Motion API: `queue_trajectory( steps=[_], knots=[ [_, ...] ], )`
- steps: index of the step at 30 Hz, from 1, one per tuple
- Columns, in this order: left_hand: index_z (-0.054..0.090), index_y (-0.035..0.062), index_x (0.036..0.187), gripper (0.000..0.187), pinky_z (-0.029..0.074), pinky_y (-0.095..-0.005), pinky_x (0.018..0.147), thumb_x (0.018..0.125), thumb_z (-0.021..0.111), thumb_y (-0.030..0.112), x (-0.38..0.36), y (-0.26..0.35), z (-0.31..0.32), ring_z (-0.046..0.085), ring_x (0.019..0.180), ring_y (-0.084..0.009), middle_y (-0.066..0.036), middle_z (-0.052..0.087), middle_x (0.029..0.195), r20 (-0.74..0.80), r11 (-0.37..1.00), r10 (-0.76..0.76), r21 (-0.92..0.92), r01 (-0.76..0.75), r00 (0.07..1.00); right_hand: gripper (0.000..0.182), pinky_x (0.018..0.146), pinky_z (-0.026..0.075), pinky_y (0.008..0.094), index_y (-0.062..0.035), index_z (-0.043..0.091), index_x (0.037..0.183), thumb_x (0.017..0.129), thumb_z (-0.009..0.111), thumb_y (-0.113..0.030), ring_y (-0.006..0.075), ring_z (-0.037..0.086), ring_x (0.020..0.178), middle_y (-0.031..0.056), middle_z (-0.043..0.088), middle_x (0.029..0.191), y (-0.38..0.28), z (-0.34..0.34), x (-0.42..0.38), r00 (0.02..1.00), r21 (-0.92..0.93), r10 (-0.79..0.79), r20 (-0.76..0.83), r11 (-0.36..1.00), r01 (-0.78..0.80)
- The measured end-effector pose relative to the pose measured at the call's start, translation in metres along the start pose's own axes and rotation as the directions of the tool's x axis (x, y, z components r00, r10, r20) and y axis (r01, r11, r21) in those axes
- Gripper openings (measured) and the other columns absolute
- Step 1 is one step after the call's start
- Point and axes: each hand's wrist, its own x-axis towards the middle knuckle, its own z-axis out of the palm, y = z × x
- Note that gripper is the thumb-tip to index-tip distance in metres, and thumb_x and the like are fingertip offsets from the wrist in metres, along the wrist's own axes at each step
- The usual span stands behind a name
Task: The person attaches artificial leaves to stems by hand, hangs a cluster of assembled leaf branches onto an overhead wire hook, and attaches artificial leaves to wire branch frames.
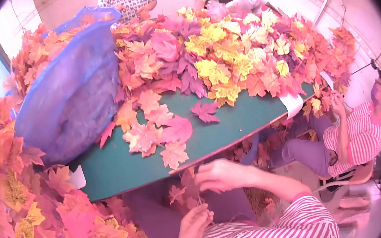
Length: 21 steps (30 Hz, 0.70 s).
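Observation:
Over my lap, just below the green table's front edge (204,157), my right hand (220,174) has its fingers bent down and pinched at a thin stem. My left hand (195,224) is lower and to the left, its fingertips closed on the lower part of that stem. A small cluster of reddish leaves (183,190) hangs beside the right fingertips. Pink and orange maple leaves (174,154) lie on the table just beyond my hands, and a dark red leaf (205,111) lies farther back.
A large blue bag (72,90) leans on the table's left side. Yellow, orange and red leaves (222,63) are heaped along the back. More leaves (79,216) pile up at my left. One person (357,135) sits at the right; another (128,4) is behind the table.

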Motion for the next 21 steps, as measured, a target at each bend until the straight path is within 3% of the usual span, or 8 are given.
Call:
queue_trajectory(
  steps=[1,3,4,5,6,8,12,21],
  knots=[
    [0.056,-0.0008,0.129,0.033,0.053,-0.0320,0.094,0.097,0.059,0.003,0.001,0.000,-0.001,0.064,0.105,-0.0197,-0.009,0.065,0.109,-0.022,1.000,0.003,0.010,-0.003,1.000,0.013,0.062,0.052,0.0353,0.0001,0.064,0.095,0.086,0.069,-0.008,0.0234,0.066,0.071,0.0102,0.062,0.086,0.008,-0.022,0.015,0.987,-0.092,-0.150,-0.049,0.985,0.146],
    [0.058,0.0006,0.125,0.029,0.054,-0.0325,0.094,0.097,0.060,0.003,0.004,-0.003,-0.002,0.064,0.105,-0.0194,-0.010,0.065,0.110,-0.054,1.000,0.012,0.004,-0.012,0.998,0.011,0.068,0.052,0.0354,-0.0009,0.067,0.091,0.086,0.067,-0.011,0.0226,0.065,0.078,0.0111,0.066,0.087,0.024,-0.075,0.052,0.932,0.124,0.074,-0.356,0.992,-0.031],
    [0.059,0.0012,0.124,0.027,0.054,-0.0328,0.094,0.097,0.060,0.003,0.005,-0.003,-0.003,0.064,0.105,-0.0193,-0.010,0.065,0.110,-0.073,1.000,0.015,0.000,-0.015,0.997,0.012,0.069,0.051,0.0321,-0.0003,0.069,0.093,0.087,0.065,-0.009,0.0182,0.065,0.076,0.0104,0.069,0.084,0.047,-0.098,0.079,0.818,0.058,0.012,-0.575,0.998,0.026],
    [0.059,0.0010,0.122,0.024,0.055,-0.0323,0.092,0.098,0.059,0.004,0.005,-0.003,-0.003,0.065,0.104,-0.0191,-0.010,0.065,0.108,-0.093,1.000,0.011,0.008,-0.010,0.996,0.013,0.070,0.052,0.0329,0.0014,0.069,0.094,0.087,0.064,-0.008,0.0196,0.065,0.073,0.0112,0.069,0.079,0.057,-0.125,0.103,0.721,0.131,0.186,-0.668,0.983,-0.131],
    [0.059,0.0008,0.120,0.022,0.056,-0.0318,0.091,0.098,0.058,0.005,0.006,-0.002,-0.003,0.065,0.102,-0.0189,-0.010,0.065,0.107,-0.113,1.000,0.007,0.017,-0.005,0.994,0.016,0.072,0.053,0.0335,0.0025,0.070,0.096,0.087,0.064,-0.010,0.0204,0.067,0.073,0.0133,0.071,0.085,0.095,-0.142,0.125,0.618,-0.060,0.029,-0.786,0.991,-0.122],
    [0.058,0.0011,0.115,0.017,0.057,-0.0317,0.089,0.100,0.057,0.007,0.007,0.001,-0.003,0.066,0.100,-0.0193,-0.010,0.065,0.104,-0.153,0.999,0.003,0.032,0.002,0.988,0.021,0.073,0.053,0.0345,0.0025,0.072,0.098,0.083,0.068,-0.012,0.0227,0.070,0.077,0.0165,0.072,0.086,0.165,-0.166,0.158,0.561,0.066,0.188,-0.806,0.971,-0.230],
    [0.056,0.0029,0.109,0.010,0.057,-0.0334,0.088,0.101,0.054,0.009,0.004,0.007,0.000,0.067,0.097,-0.0214,-0.010,0.065,0.099,-0.205,0.999,-0.003,0.038,0.011,0.979,0.014,0.069,0.052,0.0337,0.0017,0.073,0.086,0.078,0.072,-0.010,0.0221,0.069,0.073,0.0147,0.072,0.080,0.212,-0.184,0.186,0.599,-0.124,0.114,-0.792,0.932,-0.341],
    [0.054,0.0052,0.106,0.006,0.057,-0.0326,0.083,0.102,0.053,0.009,0.005,0.009,0.003,0.067,0.093,-0.0187,-0.006,0.063,0.096,-0.186,0.996,0.008,0.091,0.010,0.982,0.009,0.053,0.046,0.0296,-0.0030,0.069,0.077,0.080,0.072,-0.011,0.0114,0.060,0.055,0.0053,0.065,0.062,0.170,-0.202,0.192,0.597,0.027,0.150,-0.788,0.977,-0.210]
  ],
)
